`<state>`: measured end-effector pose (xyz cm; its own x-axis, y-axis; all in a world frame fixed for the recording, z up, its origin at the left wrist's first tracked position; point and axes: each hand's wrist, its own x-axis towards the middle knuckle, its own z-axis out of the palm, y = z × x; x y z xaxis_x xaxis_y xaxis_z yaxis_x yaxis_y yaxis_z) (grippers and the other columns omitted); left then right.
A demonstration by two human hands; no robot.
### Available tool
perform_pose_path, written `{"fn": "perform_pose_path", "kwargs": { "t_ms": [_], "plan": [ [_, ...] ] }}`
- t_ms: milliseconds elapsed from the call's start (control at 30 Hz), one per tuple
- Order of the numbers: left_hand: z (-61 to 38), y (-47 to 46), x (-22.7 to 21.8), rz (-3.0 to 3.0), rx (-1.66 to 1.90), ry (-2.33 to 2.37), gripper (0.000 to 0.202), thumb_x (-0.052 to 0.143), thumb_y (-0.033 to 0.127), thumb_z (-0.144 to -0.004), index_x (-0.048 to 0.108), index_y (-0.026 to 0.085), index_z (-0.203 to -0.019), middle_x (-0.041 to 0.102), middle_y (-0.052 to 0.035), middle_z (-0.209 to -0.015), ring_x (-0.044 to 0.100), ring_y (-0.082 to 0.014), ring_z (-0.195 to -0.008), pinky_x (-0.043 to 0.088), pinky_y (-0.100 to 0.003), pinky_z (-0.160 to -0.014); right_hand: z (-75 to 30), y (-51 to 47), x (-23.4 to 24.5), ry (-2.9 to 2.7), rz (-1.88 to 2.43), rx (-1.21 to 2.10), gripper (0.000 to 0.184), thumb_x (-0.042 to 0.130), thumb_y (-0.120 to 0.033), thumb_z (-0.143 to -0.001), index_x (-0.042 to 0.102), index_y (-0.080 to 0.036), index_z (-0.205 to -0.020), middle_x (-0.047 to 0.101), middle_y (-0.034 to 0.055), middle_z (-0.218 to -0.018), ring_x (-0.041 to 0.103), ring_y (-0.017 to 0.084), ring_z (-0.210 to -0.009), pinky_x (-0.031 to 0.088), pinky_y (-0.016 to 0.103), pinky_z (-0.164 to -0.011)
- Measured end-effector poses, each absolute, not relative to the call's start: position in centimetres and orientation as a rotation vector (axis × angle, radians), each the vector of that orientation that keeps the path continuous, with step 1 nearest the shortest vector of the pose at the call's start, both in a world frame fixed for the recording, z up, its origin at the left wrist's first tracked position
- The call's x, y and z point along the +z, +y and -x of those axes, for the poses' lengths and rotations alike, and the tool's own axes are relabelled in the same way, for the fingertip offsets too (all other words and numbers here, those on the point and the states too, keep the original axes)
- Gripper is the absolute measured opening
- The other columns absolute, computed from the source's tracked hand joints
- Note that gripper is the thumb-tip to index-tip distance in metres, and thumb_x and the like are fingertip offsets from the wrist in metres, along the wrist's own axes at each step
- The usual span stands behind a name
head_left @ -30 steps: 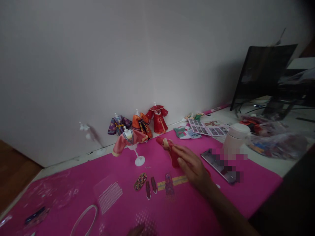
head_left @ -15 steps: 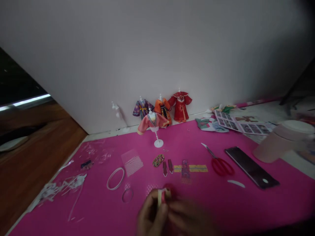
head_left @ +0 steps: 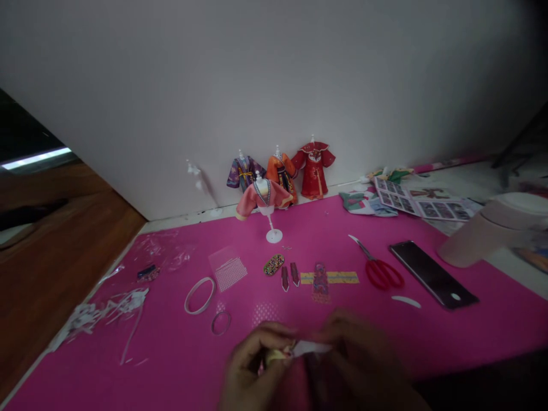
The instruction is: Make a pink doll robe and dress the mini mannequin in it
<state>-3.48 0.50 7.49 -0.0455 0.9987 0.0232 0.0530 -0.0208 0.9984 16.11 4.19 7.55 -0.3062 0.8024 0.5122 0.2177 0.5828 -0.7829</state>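
At the bottom centre my left hand pinches a small pink and yellow fabric piece, mostly covered by the fingers. My right hand, smeared by motion, grips the far end of a thin white strip stretching from the fabric piece. Dark red material hangs below between the hands. Beyond them lie two dark red pointed pieces, a patterned oval piece and a yellow band crossed by a patterned panel. A small pink jacket hangs on a white doll stand.
Red-handled scissors and a dark phone lie at right, near a pale tumbler. On the left are a white ring, a bead sheet and white scraps. Dressed doll stands line the wall.
The hands have moved apart, and a white strip now shows stretched between them. My right hand has shifted slightly right and up. The view has tilted, so the tabletop things sit higher.
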Motion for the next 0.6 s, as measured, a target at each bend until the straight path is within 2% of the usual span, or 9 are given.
{"fn": "perform_pose_path", "kwargs": {
  "t_ms": [100,233,333,433,533,600],
  "plan": [
    [3.7,0.2,7.5,-1.386,1.328,1.357,0.019,0.071,0.007,-0.075,0.062,0.021,-0.067,0.073,-0.0003,-0.094,0.069,-0.0164,-0.085,0.054,-0.023,-0.072,-16.5,4.3,7.9,-1.809,0.724,0.529,0.013,0.06,-0.008,-0.082,0.066,-0.019,-0.081,0.063,0.0008,-0.069,0.061,0.012,-0.06,0.048,0.021,-0.054],
    [3.4,0.5,8.0,-1.782,1.471,1.268,0.028,0.068,0.001,-0.077,0.05,0.022,-0.07,0.065,0.0041,-0.079,0.064,-0.0128,-0.078,0.051,-0.025,-0.079,-17.0,4.1,8.1,-1.795,0.663,0.38,0.017,0.055,-0.005,-0.08,0.062,-0.02,-0.078,0.062,0.0001,-0.066,0.056,0.012,-0.056,0.044,0.023,-0.051],
    [3.4,1.0,8.5,-2.042,1.612,1.194,0.025,0.062,0.0,-0.08,0.051,0.023,-0.079,0.058,0.0056,-0.073,0.059,-0.0114,-0.072,0.049,-0.029,-0.088,-17.2,3.9,8.1,-1.787,0.655,0.362,0.017,0.056,-0.008,-0.084,0.062,-0.022,-0.078,0.062,-0.001,-0.065,0.056,0.013,-0.054,0.044,0.024,-0.051],
    [4.1,1.1,8.7,-2.286,1.555,1.141,0.024,0.06,0.001,-0.08,0.056,0.021,-0.092,0.058,0.0047,-0.076,0.059,-0.0118,-0.072,0.043,-0.033,-0.099,-17.2,3.9,7.9,-1.774,0.643,0.361,0.017,0.057,-0.014,-0.087,0.063,-0.025,-0.076,0.062,-0.002,-0.065,0.057,0.013,-0.053,0.047,0.025,-0.051],
    [4.7,0.5,8.5,-2.371,1.445,1.164,0.025,0.062,-0.001,-0.075,0.055,0.021,-0.084,0.056,0.0047,-0.077,0.06,-0.0119,-0.073,0.035,-0.037,-0.108,-17.3,4.0,8.0,-1.741,0.643,0.354,0.018,0.056,-0.013,-0.086,0.063,-0.026,-0.076,0.061,-0.0023,-0.063,0.056,0.013,-0.051,0.049,0.025,-0.052],
    [4.6,0.1,8.3,-2.195,1.378,1.244,0.026,0.065,0.001,-0.076,0.049,0.022,-0.074,0.058,0.0032,-0.083,0.061,-0.0117,-0.076,0.042,-0.034,-0.1,-17.5,4.1,8.2,-1.756,0.644,0.37,0.016,0.058,-0.009,-0.083,0.064,-0.024,-0.079,0.064,-0.001,-0.066,0.06,0.013,-0.055,0.05,0.024,-0.052]
  ]
}}
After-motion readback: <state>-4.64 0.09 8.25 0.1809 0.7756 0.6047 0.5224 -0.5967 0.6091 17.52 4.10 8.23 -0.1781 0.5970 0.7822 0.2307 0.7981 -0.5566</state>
